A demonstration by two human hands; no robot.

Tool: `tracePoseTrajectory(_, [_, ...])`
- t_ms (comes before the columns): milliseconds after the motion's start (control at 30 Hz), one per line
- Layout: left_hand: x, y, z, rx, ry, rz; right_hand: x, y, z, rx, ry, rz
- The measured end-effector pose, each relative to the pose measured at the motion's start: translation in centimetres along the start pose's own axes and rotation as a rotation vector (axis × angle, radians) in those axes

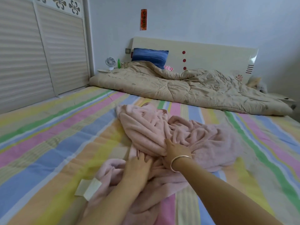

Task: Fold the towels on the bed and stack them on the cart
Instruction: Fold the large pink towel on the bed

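A heap of crumpled pale pink towels (162, 132) lies in the middle of the bed, on a sheet of pastel stripes (48, 143). More pink towel (113, 174) trails toward me, with a cream label (88, 189) at its left edge. My left hand (139, 164) lies on the near part of the heap, its fingertips tucked into the folds. My right hand (175, 151), a bangle on its wrist, digs into the heap just beside the left, fingers hidden in the cloth. No cart is in view.
A rumpled beige quilt (186, 88) spans the head of the bed, with a blue pillow (149, 57) against the cream headboard (211, 56). A small white fan (110, 62) and green bottle (119, 63) stand at far left. Slatted wardrobe doors (40, 51) line the left side.
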State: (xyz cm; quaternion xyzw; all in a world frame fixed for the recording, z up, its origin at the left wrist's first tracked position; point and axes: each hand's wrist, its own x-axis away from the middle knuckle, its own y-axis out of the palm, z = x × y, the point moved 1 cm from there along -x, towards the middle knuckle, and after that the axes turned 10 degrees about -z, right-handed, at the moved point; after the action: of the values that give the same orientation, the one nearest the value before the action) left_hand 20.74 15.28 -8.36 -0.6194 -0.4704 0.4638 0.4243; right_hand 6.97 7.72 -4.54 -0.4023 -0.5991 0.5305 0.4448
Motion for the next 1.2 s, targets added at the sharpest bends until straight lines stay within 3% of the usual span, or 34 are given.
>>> tracePoseTrajectory(133, [-1.9, 0.5, -2.0, -0.093, 0.037, -0.072, 3.3, -3.9, 5.3, -0.012, 0.069, 0.239])
tracePoseTrajectory(333, [1.4, -2.4, -14.6, -0.503, -0.341, -0.158, 7.3, -10.1, 18.2, 0.019, 0.551, 0.251])
tracePoseTrajectory(433, [3.4, -1.6, -14.9, -0.348, -0.346, -0.462, 9.5, -10.3, 20.7, 0.01, 0.609, 0.134])
tracePoseTrajectory(500, [4.0, -1.6, -12.1, -0.126, -0.356, -0.541, 10.5, -9.3, 20.0, -0.029, 0.558, 0.031])
tracePoseTrajectory(600, [3.5, -2.7, -7.0, 0.172, -0.321, -0.31, 10.6, -7.6, 15.6, 0.02, 0.419, -0.059])
tracePoseTrajectory(667, [3.2, -3.9, -3.5, 0.385, -0.184, -0.113, 10.0, -6.9, 11.2, 0.06, 0.213, -0.035])
tracePoseTrajectory(767, [2.9, -4.7, 1.2, 0.517, 0.025, -0.038, 9.4, -6.4, 4.6, -0.043, -0.053, 0.067])
tracePoseTrajectory(900, [2.1, -3.1, 4.1, 0.539, 0.151, 0.012, 6.5, -5.1, 0.4, 0.006, -0.036, 0.169])
tracePoseTrajectory(1033, [2.2, -3.4, 6.0, 0.476, 0.165, 0.015, 1.8, -2.3, 3.6, 0.001, 0.091, 0.001])
tracePoseTrajectory(1100, [2.0, -3.3, 6.4, 0.469, 0.14, 0.002, 2.0, -1.7, 5.6, -0.027, 0.081, 0.033])
tracePoseTrajectory(1200, [1.6, -4.5, 8.2, 0.674, 0.117, 0.21, 3.9, -2.1, 9.4, -0.113, 0.048, 0.046])
